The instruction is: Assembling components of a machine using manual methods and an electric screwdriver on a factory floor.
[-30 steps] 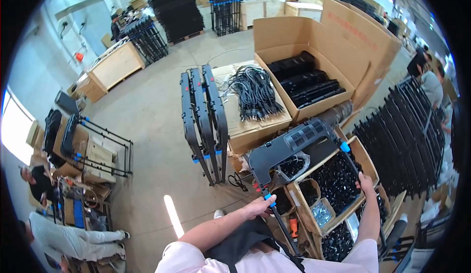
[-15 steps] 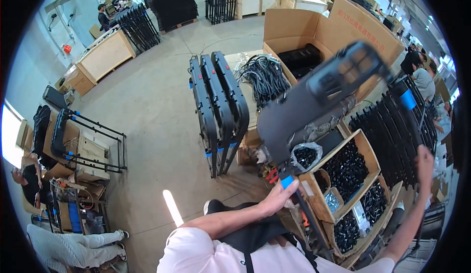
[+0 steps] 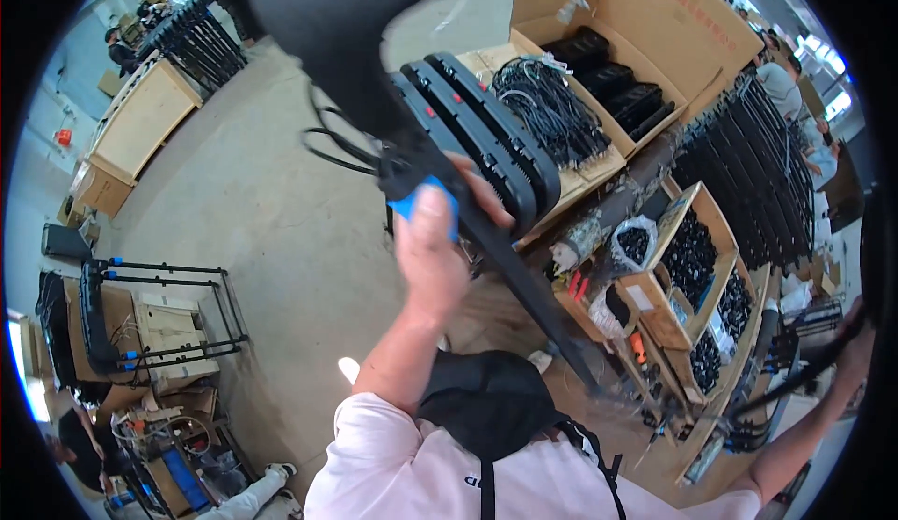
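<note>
A large black frame with a broad dark panel (image 3: 323,24) and long tube legs is held up in front of me, tilted and partly cut off by the top edge. My left hand (image 3: 435,263) is closed round one of its tubes at a blue band (image 3: 428,204), where a thin black cable (image 3: 337,146) loops out. That tube slants down to the right, past my apron (image 3: 486,398). At the far right, my right hand (image 3: 853,356) closes round another dark tube (image 3: 870,277), dim against the picture's rim. Beyond my left hand stand several similar black frames (image 3: 482,127) with red switches.
On my right is a wooden bin (image 3: 639,297) with small black parts. Behind it are coiled cables (image 3: 547,113), an open carton (image 3: 692,29) and stacked black frames (image 3: 748,155). Another frame (image 3: 94,314) stands at left, near a person's legs (image 3: 253,499).
The held frame has swung left and nearer, its panel now at the upper left. My left hand moved left and up; my right hand moved outward and slightly down. The view has turned.
</note>
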Motion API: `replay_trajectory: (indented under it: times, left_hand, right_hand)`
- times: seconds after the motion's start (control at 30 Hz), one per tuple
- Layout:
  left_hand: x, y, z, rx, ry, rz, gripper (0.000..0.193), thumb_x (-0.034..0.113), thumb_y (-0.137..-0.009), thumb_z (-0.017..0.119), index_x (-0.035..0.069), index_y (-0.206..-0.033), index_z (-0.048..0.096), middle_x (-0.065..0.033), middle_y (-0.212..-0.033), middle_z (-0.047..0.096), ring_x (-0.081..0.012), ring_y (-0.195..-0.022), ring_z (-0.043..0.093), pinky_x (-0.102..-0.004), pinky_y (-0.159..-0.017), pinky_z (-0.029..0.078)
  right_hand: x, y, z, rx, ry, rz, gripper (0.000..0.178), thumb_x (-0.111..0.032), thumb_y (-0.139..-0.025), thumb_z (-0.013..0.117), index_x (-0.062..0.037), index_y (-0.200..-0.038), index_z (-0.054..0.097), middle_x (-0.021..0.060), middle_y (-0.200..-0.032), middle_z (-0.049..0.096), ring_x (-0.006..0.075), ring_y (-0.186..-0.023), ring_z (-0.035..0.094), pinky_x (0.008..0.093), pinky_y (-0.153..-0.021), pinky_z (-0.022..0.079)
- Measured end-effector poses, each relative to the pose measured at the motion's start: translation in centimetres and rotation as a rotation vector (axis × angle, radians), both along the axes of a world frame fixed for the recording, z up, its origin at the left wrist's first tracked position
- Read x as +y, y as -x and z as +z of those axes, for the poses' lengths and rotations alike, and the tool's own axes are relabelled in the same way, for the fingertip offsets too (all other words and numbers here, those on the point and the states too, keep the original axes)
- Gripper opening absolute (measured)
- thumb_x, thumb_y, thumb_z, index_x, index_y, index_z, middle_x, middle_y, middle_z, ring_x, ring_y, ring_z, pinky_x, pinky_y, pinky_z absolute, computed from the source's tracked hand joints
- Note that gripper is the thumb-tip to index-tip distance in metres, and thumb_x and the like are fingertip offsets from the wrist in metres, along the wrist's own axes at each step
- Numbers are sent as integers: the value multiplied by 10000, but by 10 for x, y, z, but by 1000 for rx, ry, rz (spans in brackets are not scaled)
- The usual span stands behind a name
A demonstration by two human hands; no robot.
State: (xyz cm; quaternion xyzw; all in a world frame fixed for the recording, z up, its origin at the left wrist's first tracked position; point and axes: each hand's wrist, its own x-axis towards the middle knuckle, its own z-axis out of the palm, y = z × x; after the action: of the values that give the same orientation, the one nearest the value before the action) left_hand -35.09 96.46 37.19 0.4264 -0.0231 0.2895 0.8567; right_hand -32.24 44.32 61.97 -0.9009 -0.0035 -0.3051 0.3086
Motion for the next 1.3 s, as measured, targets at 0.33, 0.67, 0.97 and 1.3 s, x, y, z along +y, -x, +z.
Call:
replay_trajectory:
  times: [0.33,0.67,0.97,1.3]
  left_hand:
    - [184,5,-40,166,-285,176,458,298,-1021,627,-65,-1301,614,-119,-968,718,-201,-817,713,-323,-791,573]
    - [296,-7,-139,656,-632,-112,295,73,-892,818,44,-1181,767,-23,-1125,770,-132,-1039,701,-325,-979,544]
    - [372,-84,-253,891,-624,-70,222,8,-835,834,70,-1039,772,37,-892,699,-98,-816,587,-309,-761,506]
    - [407,-172,-322,878,-566,-48,294,-30,-830,838,50,-1106,771,-10,-938,745,-142,-858,668,-331,-809,554]
  right_hand:
    - [150,84,-205,554,-172,582,288,13,-962,598,-14,-1248,577,102,-1143,663,198,-1053,651,362,-948,531]
    - [263,108,-442,784,-218,822,280,36,-852,778,-50,-1079,639,106,-1161,713,203,-1114,677,363,-998,530]
    - [327,111,-627,1238,-751,607,350,-214,-884,818,-73,-1182,702,67,-1168,716,186,-1124,670,357,-984,535]
    - [415,65,-639,853,-167,697,277,-230,-901,773,-78,-1129,730,89,-1096,743,249,-1045,702,392,-938,557]
